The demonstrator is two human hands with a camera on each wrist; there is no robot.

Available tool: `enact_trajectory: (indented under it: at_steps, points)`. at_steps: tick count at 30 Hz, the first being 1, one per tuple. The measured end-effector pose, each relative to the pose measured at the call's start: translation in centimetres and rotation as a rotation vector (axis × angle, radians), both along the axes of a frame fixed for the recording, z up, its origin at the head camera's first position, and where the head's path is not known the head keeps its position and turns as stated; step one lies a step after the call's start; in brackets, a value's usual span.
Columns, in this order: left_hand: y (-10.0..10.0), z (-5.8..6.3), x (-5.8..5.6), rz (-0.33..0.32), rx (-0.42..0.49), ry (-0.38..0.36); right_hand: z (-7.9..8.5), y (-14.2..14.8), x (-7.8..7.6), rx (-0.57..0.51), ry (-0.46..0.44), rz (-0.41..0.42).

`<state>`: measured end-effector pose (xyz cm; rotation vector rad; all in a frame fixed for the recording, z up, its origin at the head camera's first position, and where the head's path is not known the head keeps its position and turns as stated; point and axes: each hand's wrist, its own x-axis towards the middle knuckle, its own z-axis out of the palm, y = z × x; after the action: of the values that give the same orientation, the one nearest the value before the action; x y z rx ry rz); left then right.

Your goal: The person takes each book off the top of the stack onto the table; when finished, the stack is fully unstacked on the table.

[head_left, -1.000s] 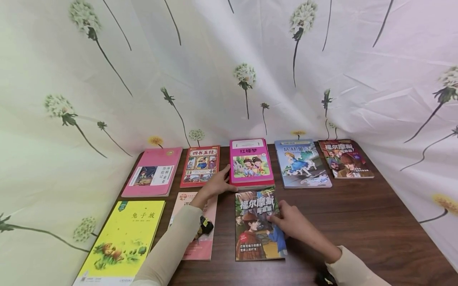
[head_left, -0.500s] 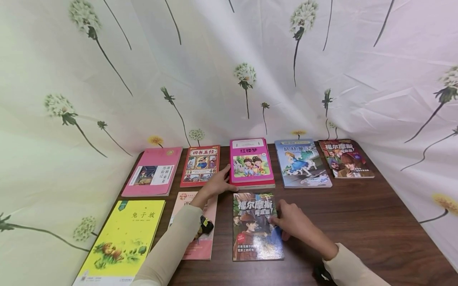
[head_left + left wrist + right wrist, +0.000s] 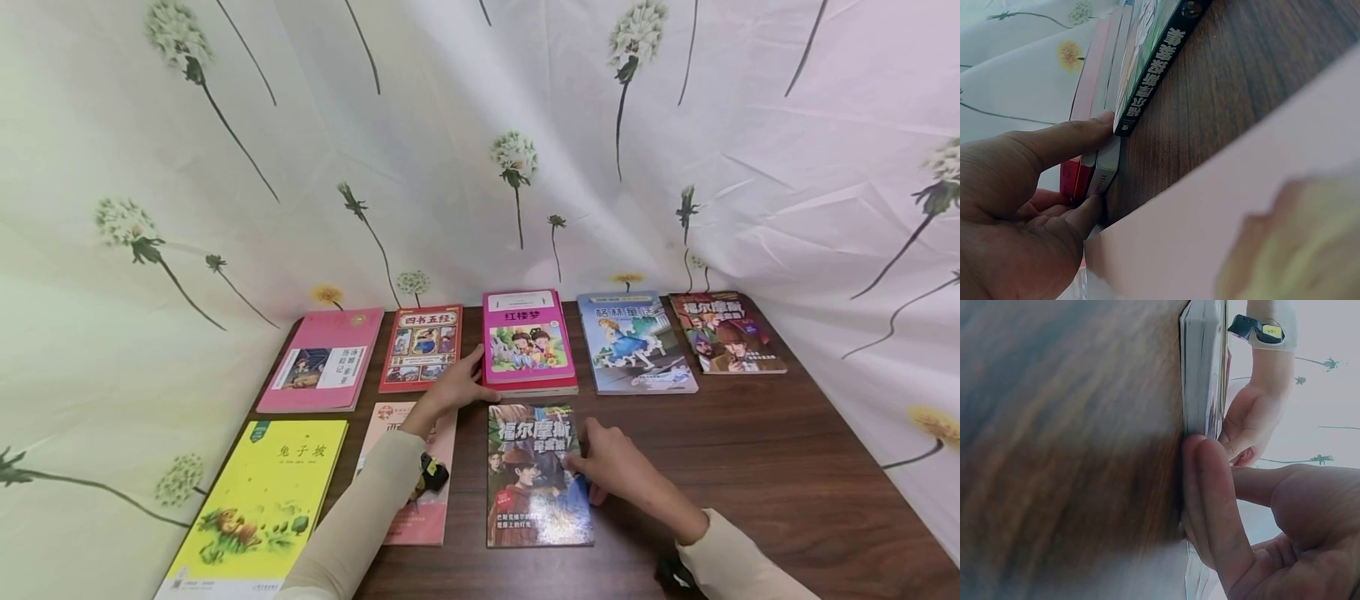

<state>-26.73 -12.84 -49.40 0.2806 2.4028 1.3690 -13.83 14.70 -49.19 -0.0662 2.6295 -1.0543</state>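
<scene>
In the head view a dark comic-style book (image 3: pixel 532 500) lies flat on the table, front centre. My right hand (image 3: pixel 618 462) holds its right edge, thumb on the cover; the right wrist view shows fingers (image 3: pixel 1210 500) straight along the page edges. My left hand (image 3: pixel 453 387) touches the near left corner of a book stack topped by a magenta book (image 3: pixel 525 342), fingers at its left side, thumb along the front edge. In the left wrist view the thumb tip is right beside the black spine (image 3: pixel 1154 78) of the comic-style book.
Along the back lie a pink book (image 3: pixel 315 333), a red book (image 3: pixel 423 333), a blue book (image 3: pixel 637 350) and a dark red book (image 3: pixel 727 337). A yellow book (image 3: pixel 262 475) and a pale pink book (image 3: pixel 420 529), partly under the left forearm, lie front left. A dandelion-print cloth (image 3: pixel 442 125) hangs behind.
The comic-style book has shifted slightly left and away from the stack, and its top edge no longer overlaps the stack. The right hand keeps its grip; the left hand stays still.
</scene>
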Motion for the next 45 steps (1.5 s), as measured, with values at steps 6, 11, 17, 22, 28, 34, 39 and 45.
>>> enact_trajectory:
  at_steps: [6, 11, 17, 22, 28, 34, 39, 45]
  points:
    - [0.0, -0.1, -0.1, -0.004, -0.003, -0.002, 0.1, 0.1, 0.0, -0.028, -0.007, 0.007]
    - [0.0, -0.3, -0.3, -0.009, -0.017, 0.005, 0.7, 0.4, -0.3, -0.023, 0.008, 0.016]
    - [0.1, -0.2, -0.4, -0.02, 0.01, 0.004, 1.7, 1.0, -1.4, -0.016, 0.046, 0.018]
    - [0.1, -0.2, -0.4, -0.026, -0.008, 0.015, 2.6, 1.4, -2.6, -0.024, 0.085, 0.039]
    - [0.0, -0.3, -0.6, -0.03, -0.028, 0.025, 3.6, 1.8, -4.1, -0.068, 0.088, 0.069]
    - [-0.1, 0.1, -0.7, -0.04, -0.032, 0.021, 4.9, 1.9, -6.1, -0.08, 0.082, 0.08]
    - [-0.2, 0.5, -0.6, -0.052, -0.045, 0.015, 5.9, 1.8, -7.7, -0.072, 0.09, 0.1]
    - [-0.4, 0.5, -0.6, -0.055, -0.067, 0.017, 7.1, 1.5, -9.9, -0.061, 0.096, 0.132]
